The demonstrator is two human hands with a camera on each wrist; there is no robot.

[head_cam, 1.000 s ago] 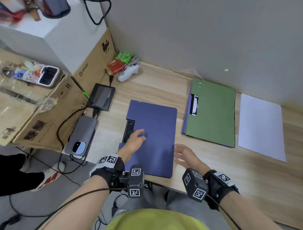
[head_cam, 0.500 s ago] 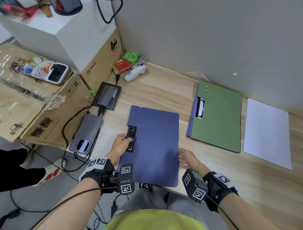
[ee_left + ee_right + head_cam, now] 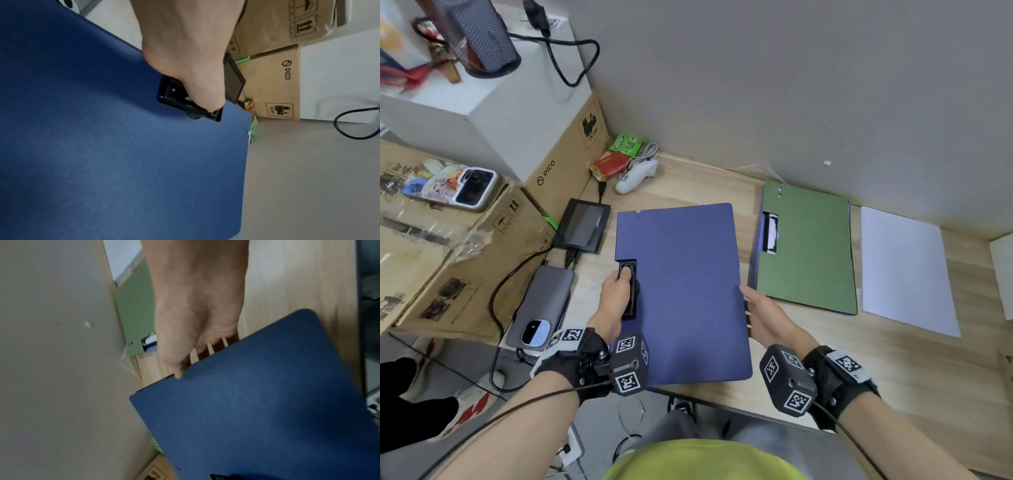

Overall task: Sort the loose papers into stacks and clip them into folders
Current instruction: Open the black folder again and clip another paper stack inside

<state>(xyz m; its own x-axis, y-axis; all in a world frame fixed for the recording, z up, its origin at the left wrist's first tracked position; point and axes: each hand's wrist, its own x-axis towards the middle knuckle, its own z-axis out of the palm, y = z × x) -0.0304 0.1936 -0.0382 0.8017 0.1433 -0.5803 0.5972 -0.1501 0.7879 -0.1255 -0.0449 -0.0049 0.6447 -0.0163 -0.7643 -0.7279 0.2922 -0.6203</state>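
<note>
Gripping the black clip (image 3: 628,291) at the blue folder's (image 3: 685,291) left edge, the left hand (image 3: 616,298) pinches it; the right hand (image 3: 767,315) clasps the opposite edge. The folder, left of the green folder (image 3: 808,246) on the bench (image 3: 893,370), looks stiff, light and best held by its edges.

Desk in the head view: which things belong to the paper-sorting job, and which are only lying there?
Belong to the job:
blue folder, held by left hand at its black clip and by right hand at its edge
green folder
white paper

Only lying there:
game controller
red packet
green packet
small screen
grey phone
</note>
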